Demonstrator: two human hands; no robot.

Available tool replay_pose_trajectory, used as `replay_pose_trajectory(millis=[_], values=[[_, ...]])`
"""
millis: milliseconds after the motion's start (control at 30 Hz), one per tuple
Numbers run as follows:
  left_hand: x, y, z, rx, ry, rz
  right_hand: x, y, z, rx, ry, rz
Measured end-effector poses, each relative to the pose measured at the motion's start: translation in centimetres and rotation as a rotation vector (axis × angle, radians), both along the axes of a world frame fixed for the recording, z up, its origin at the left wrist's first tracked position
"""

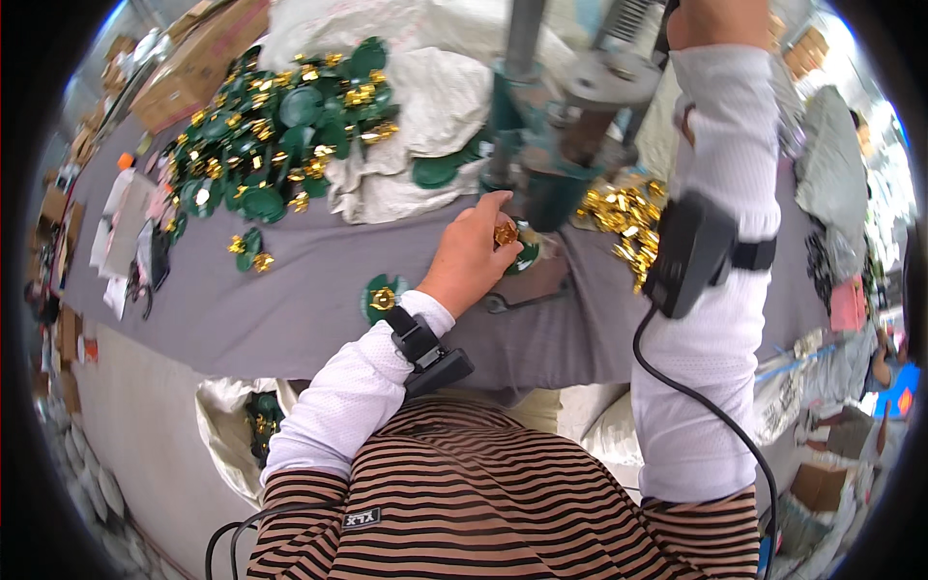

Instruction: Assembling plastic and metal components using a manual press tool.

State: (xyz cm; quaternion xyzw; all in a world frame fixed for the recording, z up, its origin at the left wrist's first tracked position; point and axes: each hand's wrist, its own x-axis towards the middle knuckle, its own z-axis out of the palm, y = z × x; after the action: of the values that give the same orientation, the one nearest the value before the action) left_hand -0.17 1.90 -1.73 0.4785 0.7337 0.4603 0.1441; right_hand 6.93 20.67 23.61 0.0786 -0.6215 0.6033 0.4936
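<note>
My left hand (466, 256) reaches under the head of a green metal hand press (561, 174). Its fingers are closed in a pinch on a small gold metallic piece (505, 234), right beside a shiny green disc (528, 255) at the press base. My right hand (720, 23) is raised at the top edge, close to a dark bar of the press; its fingers are out of frame. Near my left wrist, a green disc with a gold piece on it (383, 298) lies on the grey cloth.
A heap of green discs with gold pieces (290, 116) spreads at the far left, by a cardboard box (198, 68). Loose gold pieces (623, 222) lie right of the press. White sacking (416, 126) sits behind. Below the table's edge stands an open white sack (227, 416) holding green discs.
</note>
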Motion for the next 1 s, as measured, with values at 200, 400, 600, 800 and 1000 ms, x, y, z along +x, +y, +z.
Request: replay_pose_trajectory(millis=[200,400,600,800,1000], values=[[-7.7,-11.3,5.3,-0.212,-0.006,-0.016,-3.8,-0.2,-2.6,0.183,0.019,-0.514],[-7.0,-14.6,1.9,-0.559,0.217,-0.129,-4.0,4.6,-2.0,0.171,-0.090,-0.408],[-9.4,-26.6,5.6,-0.683,0.092,-0.043,-2.7,7.1,-1.8,0.186,-0.223,-0.499],[-10.2,-37.7,8.2,-1.034,-0.188,0.143,-2.7,7.5,-2.2,0.332,-0.181,-0.586],[-19.0,-28.7,1.3,-0.230,0.251,0.726,-3.5,5.4,-2.2,0.248,-0.177,-0.592]])
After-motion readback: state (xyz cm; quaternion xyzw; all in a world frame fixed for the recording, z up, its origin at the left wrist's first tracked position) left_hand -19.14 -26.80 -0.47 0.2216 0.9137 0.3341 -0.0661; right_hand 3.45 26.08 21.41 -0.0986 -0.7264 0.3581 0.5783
